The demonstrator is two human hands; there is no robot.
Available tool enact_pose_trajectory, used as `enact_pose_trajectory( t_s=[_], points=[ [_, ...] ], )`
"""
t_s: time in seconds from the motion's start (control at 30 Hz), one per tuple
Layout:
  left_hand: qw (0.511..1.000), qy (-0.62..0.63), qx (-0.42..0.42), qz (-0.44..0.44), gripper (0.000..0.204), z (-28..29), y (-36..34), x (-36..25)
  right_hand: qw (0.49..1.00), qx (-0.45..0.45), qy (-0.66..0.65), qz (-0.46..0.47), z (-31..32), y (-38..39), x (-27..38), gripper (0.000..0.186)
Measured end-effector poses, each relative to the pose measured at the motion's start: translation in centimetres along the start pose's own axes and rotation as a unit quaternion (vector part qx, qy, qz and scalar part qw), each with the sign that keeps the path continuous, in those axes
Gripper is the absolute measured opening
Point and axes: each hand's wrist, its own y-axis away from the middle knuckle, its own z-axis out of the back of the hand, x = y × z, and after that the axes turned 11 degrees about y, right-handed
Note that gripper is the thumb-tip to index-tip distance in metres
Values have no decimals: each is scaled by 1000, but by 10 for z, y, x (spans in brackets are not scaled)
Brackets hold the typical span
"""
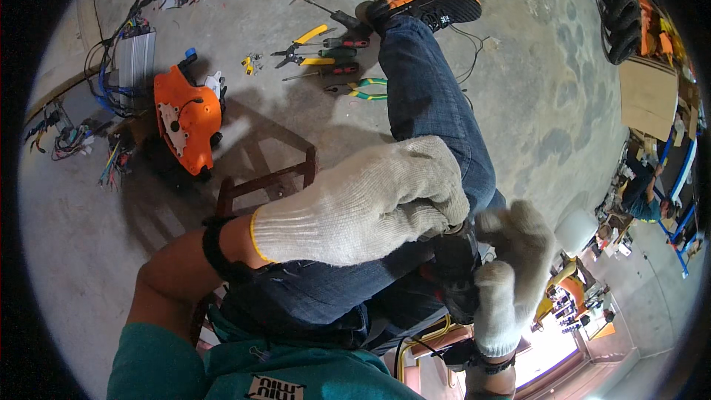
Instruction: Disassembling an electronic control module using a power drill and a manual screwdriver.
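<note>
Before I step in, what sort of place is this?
Probably a repair workshop: a yellow-handled metal hand tool lies on the grey concrete floor, with a rounded orange machine housing and a silver metal box.

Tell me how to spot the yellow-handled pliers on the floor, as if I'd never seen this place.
Find the outstretched leg in blue jeans, beyond the gloved left hand. On the floor to its left, the yellow-handled pliers lie beside some screwdrivers. Their splayed handles are yellow, while the neighbouring pliers have green-and-yellow grips.
</note>
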Motion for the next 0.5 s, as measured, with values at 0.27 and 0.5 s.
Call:
enact_pose_trajectory(
  t_s=[0.27, 0.5],
  points=[
    [998, -37, -21, -44, 25, -1, 1, 4, 998, 29, -21, -50, 5, -4, 0, 85],
    [998, -28, -41, -48, 26, -2, 3, 9, 996, 69, 21, -60, -1, -7, 1, 97]
  ],
)
